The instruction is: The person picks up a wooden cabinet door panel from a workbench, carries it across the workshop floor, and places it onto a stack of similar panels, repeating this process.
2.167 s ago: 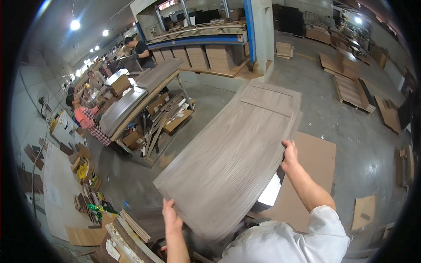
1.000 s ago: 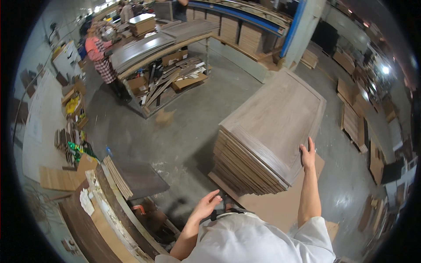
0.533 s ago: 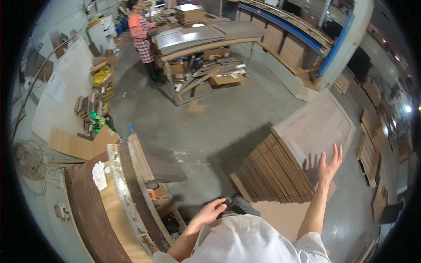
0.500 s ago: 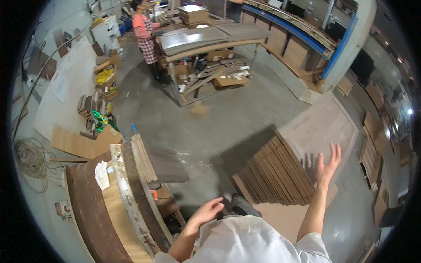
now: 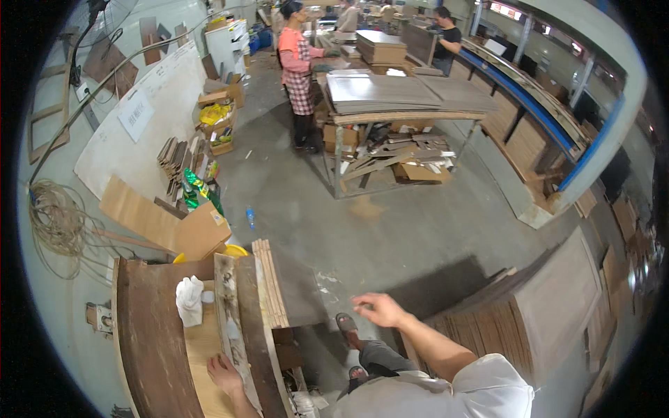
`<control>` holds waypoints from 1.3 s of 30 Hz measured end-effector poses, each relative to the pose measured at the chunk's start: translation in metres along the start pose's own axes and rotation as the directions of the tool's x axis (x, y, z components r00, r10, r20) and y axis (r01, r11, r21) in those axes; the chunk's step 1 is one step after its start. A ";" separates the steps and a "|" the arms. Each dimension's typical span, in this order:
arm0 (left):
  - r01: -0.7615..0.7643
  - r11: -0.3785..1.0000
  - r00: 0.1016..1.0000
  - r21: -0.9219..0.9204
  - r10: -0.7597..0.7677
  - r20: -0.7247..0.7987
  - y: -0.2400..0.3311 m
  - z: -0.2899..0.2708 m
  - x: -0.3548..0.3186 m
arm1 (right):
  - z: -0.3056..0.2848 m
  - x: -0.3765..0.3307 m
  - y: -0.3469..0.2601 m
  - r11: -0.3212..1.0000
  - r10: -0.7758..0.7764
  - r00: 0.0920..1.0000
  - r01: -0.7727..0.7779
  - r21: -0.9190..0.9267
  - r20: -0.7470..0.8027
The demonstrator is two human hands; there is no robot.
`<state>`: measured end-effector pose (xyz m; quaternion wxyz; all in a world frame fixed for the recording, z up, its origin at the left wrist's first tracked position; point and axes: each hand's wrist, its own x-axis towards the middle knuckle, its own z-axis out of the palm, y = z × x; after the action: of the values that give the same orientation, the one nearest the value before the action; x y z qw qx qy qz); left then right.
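My left hand (image 5: 226, 378) rests with its fingers stretched out on a light wooden strip (image 5: 200, 359) of the bench (image 5: 145, 327), beside a worn, paint-smeared rail (image 5: 230, 306). Farther up the same strip lies a crumpled white glove or cloth (image 5: 189, 302), with a small pale object (image 5: 208, 297) against it. My right hand (image 5: 380, 309) hangs in the air in front of my body, holding nothing, its fingers loosely bent and apart. Under and behind my right forearm stands a large stack of brown panels (image 5: 481, 324), with a broad panel face (image 5: 561, 299) on its right side.
Several narrow boards (image 5: 269, 282) stand on edge against the bench's right side. Ahead is a table (image 5: 411, 117) with flat panels on top and scraps below. One person (image 5: 296, 76) stands at its left, another (image 5: 446, 42) behind it. A cardboard box (image 5: 202, 233) sits beyond the bench.
My view has turned left toward the bench. My left hand has come down onto the wooden strip. My right hand has left the panel stack's side and swung in front of me.
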<state>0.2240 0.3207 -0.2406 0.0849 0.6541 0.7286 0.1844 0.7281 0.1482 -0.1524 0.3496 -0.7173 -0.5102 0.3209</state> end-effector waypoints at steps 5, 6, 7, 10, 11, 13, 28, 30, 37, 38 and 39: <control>-0.060 0.998 0.997 -0.019 0.061 0.041 0.082 -0.024 0.016 | 0.127 0.122 0.146 0.756 0.410 0.897 -0.436 0.489 0.166; -0.083 0.996 0.996 0.013 0.083 0.008 0.068 -0.015 0.019 | 0.152 0.143 0.153 0.810 0.437 0.881 -0.474 0.345 0.183; -0.061 0.998 0.998 0.030 0.061 0.021 0.067 -0.010 0.019 | 0.171 0.169 0.161 0.850 0.463 0.868 -0.492 0.188 0.178; 0.116 0.992 0.989 0.045 -0.119 0.084 0.058 -0.014 0.012 | 0.237 0.222 0.164 0.835 0.492 0.859 -0.511 0.203 0.140; 0.149 0.988 0.984 0.044 -0.152 0.094 0.059 -0.015 0.011 | 0.251 0.240 0.155 0.818 0.516 0.852 -0.520 0.245 0.087; 0.181 0.982 0.974 0.056 -0.187 0.127 0.064 -0.009 0.018 | 0.270 0.273 0.157 0.838 0.494 0.866 -0.497 0.227 0.074; 0.214 0.973 0.973 0.092 -0.220 0.069 0.064 -0.019 0.018 | 0.261 0.279 0.111 0.787 0.515 0.857 -0.461 0.410 -0.026; 0.201 0.973 0.974 0.110 -0.210 0.083 0.066 -0.018 0.019 | 0.260 0.261 0.115 0.886 0.457 0.836 -0.395 0.244 -0.305; 0.184 0.982 0.976 0.030 -0.187 0.113 0.090 -0.012 0.042 | 0.154 0.253 0.242 0.743 0.456 0.876 -0.473 -0.473 -0.158; 0.241 0.965 0.963 0.101 -0.251 0.096 0.070 -0.025 0.017 | 0.166 0.250 0.199 0.788 0.566 0.805 -0.592 -0.167 -0.180; 0.304 0.945 0.948 0.124 -0.313 0.058 0.055 -0.031 -0.006 | 0.145 0.229 0.118 0.722 0.692 0.702 -0.677 0.144 -0.167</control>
<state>0.2640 0.3139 -0.1916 0.1035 0.5425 0.8274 0.1020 0.7318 0.3648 -0.3537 0.2826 -0.8718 -0.1558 0.3685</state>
